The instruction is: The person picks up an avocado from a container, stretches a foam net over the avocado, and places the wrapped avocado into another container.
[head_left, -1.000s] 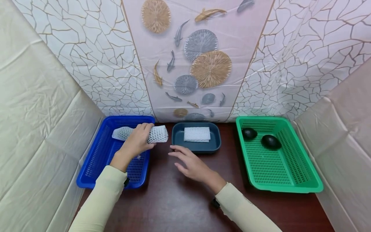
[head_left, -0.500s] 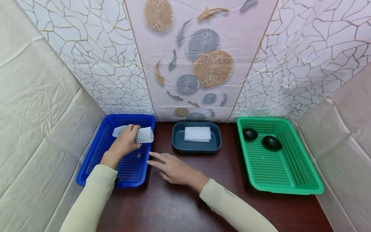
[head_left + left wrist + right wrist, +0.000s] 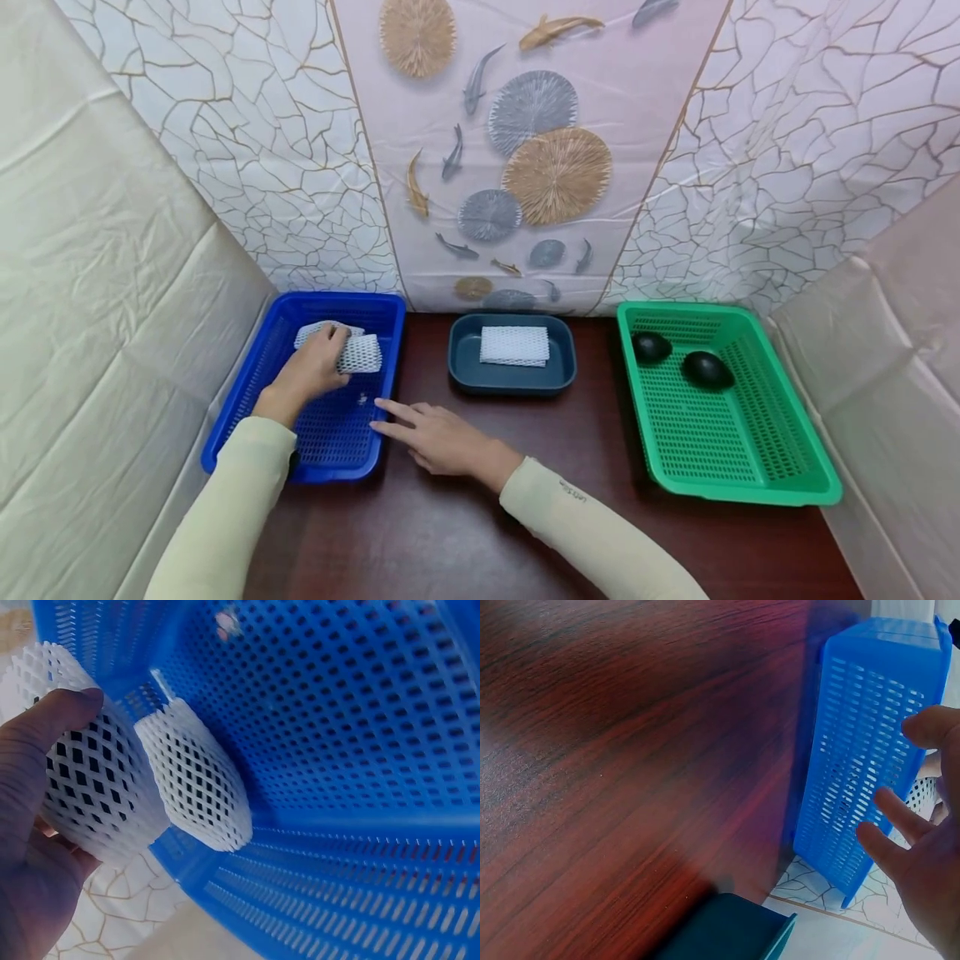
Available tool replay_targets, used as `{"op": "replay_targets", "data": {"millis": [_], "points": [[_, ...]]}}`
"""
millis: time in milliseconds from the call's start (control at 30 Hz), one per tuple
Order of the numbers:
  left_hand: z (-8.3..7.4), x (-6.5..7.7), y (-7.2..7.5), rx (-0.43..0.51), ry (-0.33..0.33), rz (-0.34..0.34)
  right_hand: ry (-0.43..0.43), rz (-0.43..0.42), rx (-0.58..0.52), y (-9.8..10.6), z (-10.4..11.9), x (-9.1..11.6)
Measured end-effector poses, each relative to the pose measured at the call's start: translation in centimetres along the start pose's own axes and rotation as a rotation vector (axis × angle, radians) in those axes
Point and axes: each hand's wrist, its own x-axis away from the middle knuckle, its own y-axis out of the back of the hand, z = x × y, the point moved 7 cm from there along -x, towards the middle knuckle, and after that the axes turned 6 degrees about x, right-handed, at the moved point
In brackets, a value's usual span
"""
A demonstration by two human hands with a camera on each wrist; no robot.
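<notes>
L hand [image 3: 311, 371] – foam sleeve [image 3: 358, 353] – blue basket [image 3: 315, 433]

A white foam net [image 3: 352, 350] is held by the left hand [image 3: 311, 371] inside the blue basket [image 3: 262, 400]; the right hand [image 3: 435, 433] is laid flat on the surface [image 3: 525, 467] beside it.

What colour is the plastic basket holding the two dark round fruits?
Green: the perforated green plastic basket on the right, clearest in the head view.

Dark red-brown wood surface [image 3: 465, 533]. Back wall [image 3: 225, 125] at top of frame: white crackle pattern, central fish-and-lily-pad panel [image 3: 517, 150]. Creased cream sheets [image 3: 82, 292] left and right.
</notes>
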Motion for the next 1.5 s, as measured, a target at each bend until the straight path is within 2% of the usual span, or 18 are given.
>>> {"op": "replay_targets", "data": {"millis": [300,567,700,867,967,1300,1500], "points": [[1.0,-0.6,1.0,-0.072,-0.013,-0.013,0.030,0.055,-0.008,-0.5,0.3,-0.5],[1.9,-1.3,0.4,-0.147,-0.017,0.033,0.031,0.103,-0.025,-1.1,0.3,-1.0],[2.7,-1.7,-0.4,-0.129,0.024,0.060,0.037,0.127,-0.058,-1.3,0.3,-1.2],[4.0,-2.2,-1.9,-0.079,0.120,0.138,0.035,0.153,-0.116,-1.9,0.1,-1.3],[4.4,-2.3,-2.5,-0.071,0.149,0.166,0.036,0.164,-0.141,-2.0,0.0,-1.3],[4.5,-2.1,-2.8,-0.218,0.136,0.130,0.020,0.200,-0.209,-2.2,-0.2,-1.2],[4.7,-2.0,-2.9,-0.199,0.159,0.145,0.021,0.213,-0.214,-2.2,-0.1,-1.3]]}}
